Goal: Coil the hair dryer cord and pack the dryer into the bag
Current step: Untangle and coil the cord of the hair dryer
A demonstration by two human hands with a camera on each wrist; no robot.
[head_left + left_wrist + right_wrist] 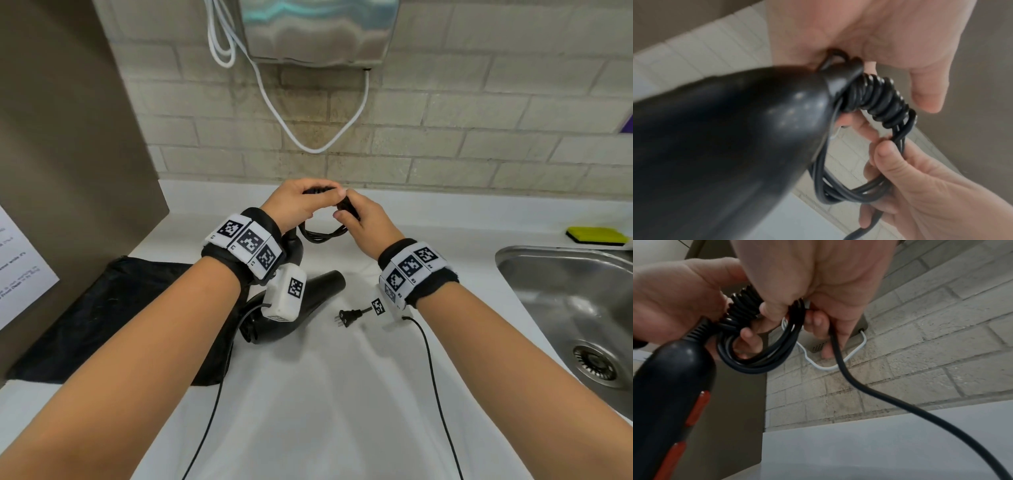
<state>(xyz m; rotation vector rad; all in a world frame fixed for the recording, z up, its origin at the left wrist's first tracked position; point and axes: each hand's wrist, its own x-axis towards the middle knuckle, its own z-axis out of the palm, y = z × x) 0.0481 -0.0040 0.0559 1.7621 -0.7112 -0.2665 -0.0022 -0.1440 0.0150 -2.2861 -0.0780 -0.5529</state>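
Left hand [297, 202] grip closed on the coiled cord [323, 233] where tight wraps bind the loops near the hair dryer's [301, 301] handle end; the strain relief [698, 331] is ribbed. Right hand [363, 219] grip closed on the same coil at 3 o'clock of the left, with a free cord length running down from it. Hands are raised above the white table [325, 394] at 12 o'clock. Black dryer hangs below the left wrist, with red switches [696, 407] on the handle. Plug [346, 317] lies on the table at centre. Black bag [102, 318] is flat at 9 o'clock. Steel sink [565, 298] at 3 o'clock, yellow sponge [597, 235] behind it. Printed sheet [20, 267] far left, text unreadable. Wristbands carry square coded markers; no brand legible.
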